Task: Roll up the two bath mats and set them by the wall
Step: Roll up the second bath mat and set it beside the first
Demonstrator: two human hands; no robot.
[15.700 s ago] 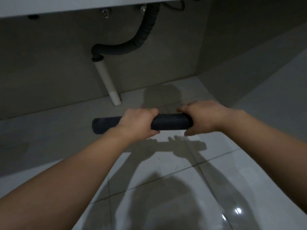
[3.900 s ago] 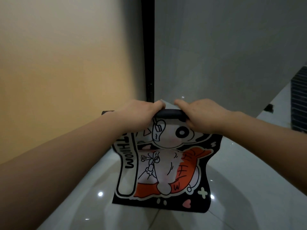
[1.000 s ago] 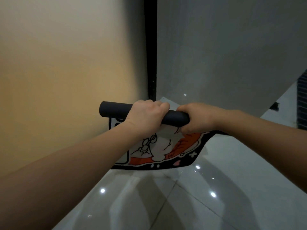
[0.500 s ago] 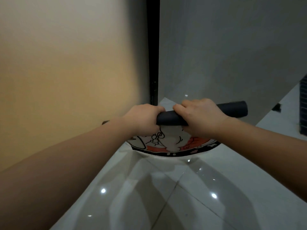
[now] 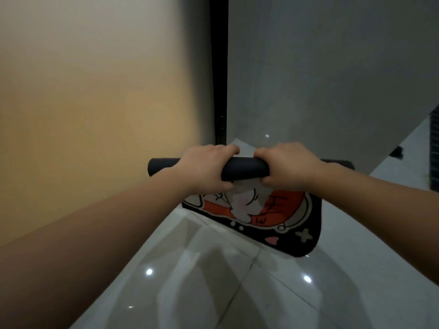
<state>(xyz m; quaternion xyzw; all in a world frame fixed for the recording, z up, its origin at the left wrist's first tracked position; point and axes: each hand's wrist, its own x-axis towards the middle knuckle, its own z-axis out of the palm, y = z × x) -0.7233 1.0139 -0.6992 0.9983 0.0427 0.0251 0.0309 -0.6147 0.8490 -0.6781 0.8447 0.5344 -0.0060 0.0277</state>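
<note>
I hold a bath mat (image 5: 280, 216) up off the floor, most of it wound into a dark roll (image 5: 244, 170). Its loose end hangs below the roll and shows a cartoon print in white, orange and black with a small heart and a cross. My left hand (image 5: 206, 169) grips the roll left of centre, and my right hand (image 5: 287, 167) grips it right of centre. Both ends of the roll stick out past my hands. Only this one mat is in view.
A yellowish wall (image 5: 95, 103) fills the left side. A dark door frame (image 5: 218, 67) runs down the middle, with a grey panel (image 5: 332, 67) to its right. Glossy white floor tiles (image 5: 237, 293) lie below. A dark slatted object (image 5: 434, 150) sits at the far right edge.
The roll has shifted left in my hands, its left end showing again. The hanging part is short compared with four seconds ago. Long before that, both hands held a fully rolled dark mat under a sink.
</note>
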